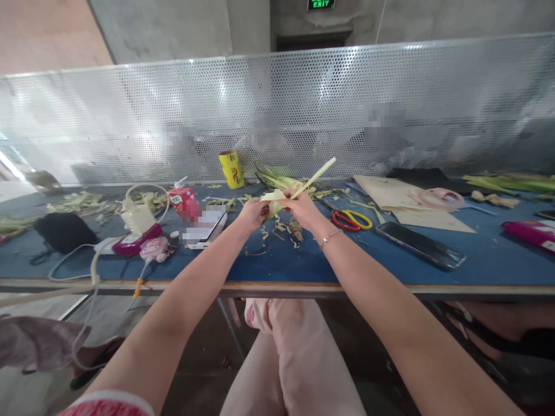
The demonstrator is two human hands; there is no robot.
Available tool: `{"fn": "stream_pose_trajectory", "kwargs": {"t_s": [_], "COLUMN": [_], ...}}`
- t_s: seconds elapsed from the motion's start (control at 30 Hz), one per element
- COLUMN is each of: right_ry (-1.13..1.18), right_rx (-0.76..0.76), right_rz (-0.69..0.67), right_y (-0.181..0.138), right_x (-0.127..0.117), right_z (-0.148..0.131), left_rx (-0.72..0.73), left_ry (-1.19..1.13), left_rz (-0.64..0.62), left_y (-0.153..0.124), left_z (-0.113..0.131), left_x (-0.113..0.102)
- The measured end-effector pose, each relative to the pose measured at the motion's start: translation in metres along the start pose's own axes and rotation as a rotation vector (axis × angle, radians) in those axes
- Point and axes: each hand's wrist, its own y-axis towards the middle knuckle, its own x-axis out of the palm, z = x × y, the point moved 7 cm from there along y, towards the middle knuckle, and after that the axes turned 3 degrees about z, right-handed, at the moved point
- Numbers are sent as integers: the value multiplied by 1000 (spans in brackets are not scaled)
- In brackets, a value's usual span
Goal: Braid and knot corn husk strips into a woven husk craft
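Both my hands meet over the blue table, a little above scattered plant scraps. My left hand point(255, 214) pinches one side of a pale yellow-green folded leaf point(273, 197) that looks like corn husk. On its other side, the fingers of my right hand point(302, 209) are closed on the same leaf, with a long pale strip point(318, 174) sticking out up and to the right. How the strip joins the leaf is hidden by my fingers. Behind my hands lies a heap of green leaves point(271, 177). Scissors with red and yellow handles point(351, 219) lie right of my right hand.
A yellow roll point(232, 169) stands at the back. To the left are a red drink carton point(184, 202), a phone on a stand point(206, 228), a black pouch point(65, 232) and cables. Rightward lie a dark phone point(420, 245) and brown paper point(385, 193). A perforated metal screen point(295, 86) rises behind.
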Motion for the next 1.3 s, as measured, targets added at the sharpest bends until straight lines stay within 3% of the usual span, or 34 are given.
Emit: {"fn": "stream_pose_trajectory", "kwargs": {"t_s": [0.2, 0.4, 0.73, 0.9, 1.03, 1.3], "right_ry": [-52, -79, 184, 268, 297, 296], "right_rx": [86, 159, 277, 353, 395, 463], "right_rz": [147, 211, 253, 266, 236, 213], "right_y": [2, 4, 2, -4, -6, -7], "right_x": [-14, -22, -22, -22, -18, -17], "right_z": [10, 19, 25, 21, 22, 25], "left_rx": [-29, 1, -3, -144, -254, -228], "left_ry": [45, 191, 272, 156, 111, 141], "left_rz": [-81, -300, -401, -412, -338, -281], "left_y": [-7, -18, -28, -24, -20, -14], "left_z": [1, -1, -2, -5, -10, -15], "left_x": [10, 27, 35, 33, 25, 19]}}
